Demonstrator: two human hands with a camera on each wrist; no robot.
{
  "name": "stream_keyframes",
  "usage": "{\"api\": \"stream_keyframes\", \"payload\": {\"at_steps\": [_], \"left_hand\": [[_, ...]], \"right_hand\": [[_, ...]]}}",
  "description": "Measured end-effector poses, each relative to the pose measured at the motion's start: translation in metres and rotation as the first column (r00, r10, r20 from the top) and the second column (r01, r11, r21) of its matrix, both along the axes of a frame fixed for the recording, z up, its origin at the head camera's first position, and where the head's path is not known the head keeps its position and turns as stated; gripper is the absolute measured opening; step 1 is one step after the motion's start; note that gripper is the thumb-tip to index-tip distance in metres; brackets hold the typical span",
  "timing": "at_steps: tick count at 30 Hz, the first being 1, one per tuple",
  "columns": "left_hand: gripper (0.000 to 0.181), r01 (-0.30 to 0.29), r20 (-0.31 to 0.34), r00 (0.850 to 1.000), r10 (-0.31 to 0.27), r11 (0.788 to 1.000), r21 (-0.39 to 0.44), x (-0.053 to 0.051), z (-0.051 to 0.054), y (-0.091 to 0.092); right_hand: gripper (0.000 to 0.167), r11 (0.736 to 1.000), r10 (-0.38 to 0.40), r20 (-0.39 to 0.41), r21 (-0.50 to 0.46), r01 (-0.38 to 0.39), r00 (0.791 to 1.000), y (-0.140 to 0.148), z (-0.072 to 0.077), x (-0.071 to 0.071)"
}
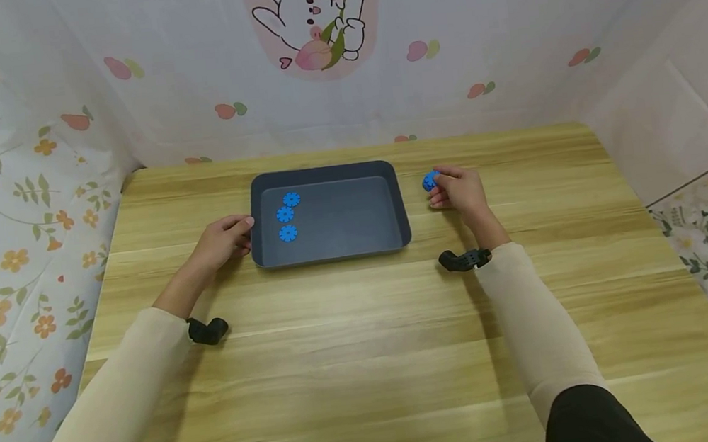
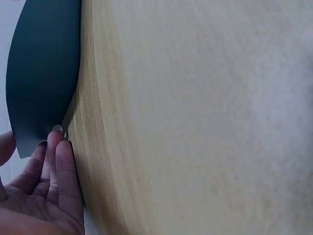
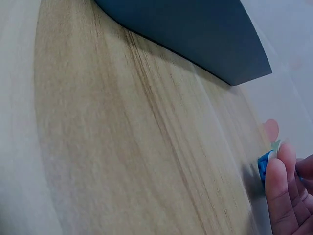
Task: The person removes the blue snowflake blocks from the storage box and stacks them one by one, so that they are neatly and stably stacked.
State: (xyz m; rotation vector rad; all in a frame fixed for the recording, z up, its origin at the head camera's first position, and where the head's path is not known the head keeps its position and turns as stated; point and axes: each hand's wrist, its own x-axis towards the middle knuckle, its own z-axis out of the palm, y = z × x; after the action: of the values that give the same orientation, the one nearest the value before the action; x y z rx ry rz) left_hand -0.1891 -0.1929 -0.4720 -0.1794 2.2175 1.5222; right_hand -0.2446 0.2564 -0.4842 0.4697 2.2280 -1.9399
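Note:
A dark grey rectangular tray (image 1: 350,250) lies on the wooden table. Three blue notched discs (image 1: 288,234) sit in a loose column toward its left inside. At the tray's left side, my left hand (image 1: 220,242) holds the rim, thumb at the top edge and fingers against the outer wall (image 2: 44,73). To the right of the tray, my right hand (image 1: 461,189) pinches blue notched material (image 1: 430,179) between thumb and fingers. In the right wrist view, fingertips partly cover this blue piece (image 3: 263,166); whether it is one disc or more, I cannot tell.
The wooden table (image 1: 355,363) runs in front of the tray. Behind it hangs a white curtain (image 1: 172,60) with a rabbit print, and a floral cloth (image 1: 16,232) hangs at left. Black wrist mounts (image 1: 209,332) are on both forearms.

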Motion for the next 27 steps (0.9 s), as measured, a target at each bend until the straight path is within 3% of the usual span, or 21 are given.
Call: {"api": "stream_keyframes", "payload": {"at_steps": [10, 27], "left_hand": [[0.057, -0.003, 0.001, 1.000, 0.003, 1.000, -0.003, 0.0006, 0.0012, 0.0007], [0.056, -0.006, 0.008, 1.000, 0.006, 1.000, 0.029, 0.0019, 0.0002, -0.0008]], "right_hand": [[0.040, 0.999, 0.013, 0.009, 0.038, -0.013, 1.000, 0.0006, -0.0021, 0.0009], [0.039, 1.000, -0.002, 0.030, -0.002, 0.002, 1.000, 0.0012, -0.0030, 0.0035]]}}
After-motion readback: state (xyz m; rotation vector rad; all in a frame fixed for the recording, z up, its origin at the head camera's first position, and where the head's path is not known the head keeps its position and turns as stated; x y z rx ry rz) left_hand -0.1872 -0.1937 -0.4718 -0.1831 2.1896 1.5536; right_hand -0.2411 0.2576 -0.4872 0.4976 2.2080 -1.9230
